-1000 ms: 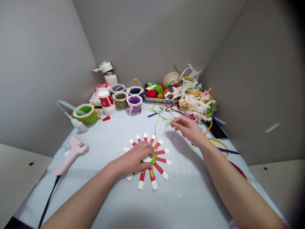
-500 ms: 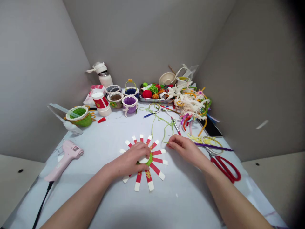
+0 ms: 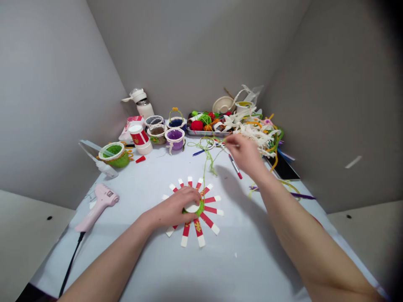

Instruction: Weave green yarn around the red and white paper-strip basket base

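Observation:
A paper cup cut into red-and-white strips [image 3: 206, 218] lies fanned out flat on the white table [image 3: 220, 268]. My left hand [image 3: 176, 206] rests on its hub, fingers curled around the base, where green yarn is wound. A strand of green yarn [image 3: 206, 167] runs up from the hub to my right hand [image 3: 244, 154], which is raised over the far middle of the table with the fingers pinched on the strand. A red-tipped pen [image 3: 235, 167] lies just beneath that hand.
A pink glue gun [image 3: 99, 201] with a black cord lies at the left. Several small yarn-wrapped cups [image 3: 175, 137], a green one [image 3: 113, 153], a red paper cup [image 3: 140, 136], a white bottle [image 3: 143, 105], a tray of yarn balls [image 3: 204, 121] and pipe cleaners [image 3: 261, 134] crowd the back.
My right hand has gone from near the strip fan up and away toward the back of the table, drawing the green yarn taut. The left hand stays on the hub.

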Tool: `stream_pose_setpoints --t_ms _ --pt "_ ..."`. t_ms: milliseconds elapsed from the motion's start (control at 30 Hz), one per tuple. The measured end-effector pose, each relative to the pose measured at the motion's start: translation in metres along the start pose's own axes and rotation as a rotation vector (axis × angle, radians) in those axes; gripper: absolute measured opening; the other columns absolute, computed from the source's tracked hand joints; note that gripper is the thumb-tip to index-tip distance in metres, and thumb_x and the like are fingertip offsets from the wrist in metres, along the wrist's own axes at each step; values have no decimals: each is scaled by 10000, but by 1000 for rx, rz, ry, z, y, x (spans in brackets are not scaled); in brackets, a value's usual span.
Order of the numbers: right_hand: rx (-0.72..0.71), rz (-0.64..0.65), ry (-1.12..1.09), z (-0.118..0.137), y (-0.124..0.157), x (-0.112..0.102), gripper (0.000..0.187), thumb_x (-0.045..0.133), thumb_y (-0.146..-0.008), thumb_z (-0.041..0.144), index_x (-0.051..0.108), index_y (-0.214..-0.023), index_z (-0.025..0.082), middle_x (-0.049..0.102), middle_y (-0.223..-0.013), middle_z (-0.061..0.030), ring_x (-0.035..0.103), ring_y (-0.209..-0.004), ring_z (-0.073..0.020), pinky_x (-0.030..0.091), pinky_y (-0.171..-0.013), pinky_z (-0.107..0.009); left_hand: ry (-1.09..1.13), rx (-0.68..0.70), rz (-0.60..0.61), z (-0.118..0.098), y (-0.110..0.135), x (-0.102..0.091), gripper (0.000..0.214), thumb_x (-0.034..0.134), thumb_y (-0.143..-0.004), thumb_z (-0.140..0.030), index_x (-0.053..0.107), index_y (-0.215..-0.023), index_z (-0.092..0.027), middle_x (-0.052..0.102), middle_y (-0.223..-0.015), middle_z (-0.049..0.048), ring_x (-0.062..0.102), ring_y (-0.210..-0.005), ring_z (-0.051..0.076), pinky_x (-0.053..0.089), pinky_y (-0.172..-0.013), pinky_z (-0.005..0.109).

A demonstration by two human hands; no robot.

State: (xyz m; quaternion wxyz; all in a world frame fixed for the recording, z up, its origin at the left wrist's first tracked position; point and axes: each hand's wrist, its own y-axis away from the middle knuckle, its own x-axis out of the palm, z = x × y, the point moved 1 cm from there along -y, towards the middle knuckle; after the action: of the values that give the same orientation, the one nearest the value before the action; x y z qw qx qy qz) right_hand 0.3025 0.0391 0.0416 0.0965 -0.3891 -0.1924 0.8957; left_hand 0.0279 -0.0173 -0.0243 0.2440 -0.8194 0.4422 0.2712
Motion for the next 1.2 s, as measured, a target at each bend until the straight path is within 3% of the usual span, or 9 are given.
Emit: stream_pose_setpoints --t_ms 100,233,300,467,667,767,900,1033,1200 --pt "-33 138 57 -9 34 18 274 634 -860 65 772 -1065 184 699 -1336 -183 587 -1320 -377 441 -1154 -587 -4 0 -2 0 0 0 126 660 -952 -173 581 -1043 -210 669 -1242 95 602 -1201 261 485 -1058 417" --pt "-332 501 -92 -9 82 38 309 579 -959 73 776 -1098 267 722 -1282 -83 633 -1222 -249 533 -1058 -421 10 -18 8 2 0 0 172 695 -929 -150 592 -1050 -214 676 -1250 82 603 -1205 260 479 -1062 411" --pt "-419 576 -148 -8 93 44 294 565 -988 79 765 -1112 256 730 -1217 -79 631 -1165 -232 540 -1012 -400 9 -34 16 3 1 -1 185 719 -934 -176 600 -1070 -218 675 -1250 80 606 -1206 263 485 -1056 416" --pt "-448 572 -130 -7 96 53 148 614 -1021 156 739 -1022 236 707 -1209 -86 575 -1144 -247 506 -994 -427 -12 -91 4 1 3 -4 288 771 -912 -185 618 -1151 -233 545 -1460 105 527 -1376 289 469 -1130 425" --pt "-465 523 -108 0 100 49 164 507 -1075 150 617 -968 210 716 -1148 -84 571 -1125 -237 447 -982 -428 -64 -118 27 -1 4 -10 312 789 -920 -224 591 -1161 -219 639 -1242 88 582 -1189 274 505 -1011 406" --pt "-474 493 -89 4 104 46 191 474 -1077 131 569 -930 209 691 -944 -44 610 -947 -201 425 -994 -430 -91 -100 43 -2 4 -16 281 747 -952 -228 586 -1182 -215 660 -1263 93 583 -1213 276 462 -1088 441" --pt "-454 530 -75 7 108 43 213 462 -1076 133 561 -902 208 618 -799 3 587 -784 -171 439 -961 -399 -152 -138 73 -6 7 -26 298 656 -941 -97 605 -1200 -234 673 -1321 73 571 -1285 278 363 -1195 490" --pt "-447 562 -97 9 110 39 139 490 -1082 176 626 -1056 188 702 -921 -52 615 -831 -187 455 -806 -324 -161 -158 102 -5 12 -32 439 533 -855 46 634 -1170 -243 680 -1321 54 544 -1314 276 422 -1134 459" --pt "-569 570 -48 4 110 36 282 427 -1107 193 705 -1061 188 690 -865 -57 609 -824 -196 424 -756 -321 -102 -94 126 0 17 -34 524 484 -795 87 652 -1175 -233 682 -1351 53 558 -1324 246 447 -1131 407"
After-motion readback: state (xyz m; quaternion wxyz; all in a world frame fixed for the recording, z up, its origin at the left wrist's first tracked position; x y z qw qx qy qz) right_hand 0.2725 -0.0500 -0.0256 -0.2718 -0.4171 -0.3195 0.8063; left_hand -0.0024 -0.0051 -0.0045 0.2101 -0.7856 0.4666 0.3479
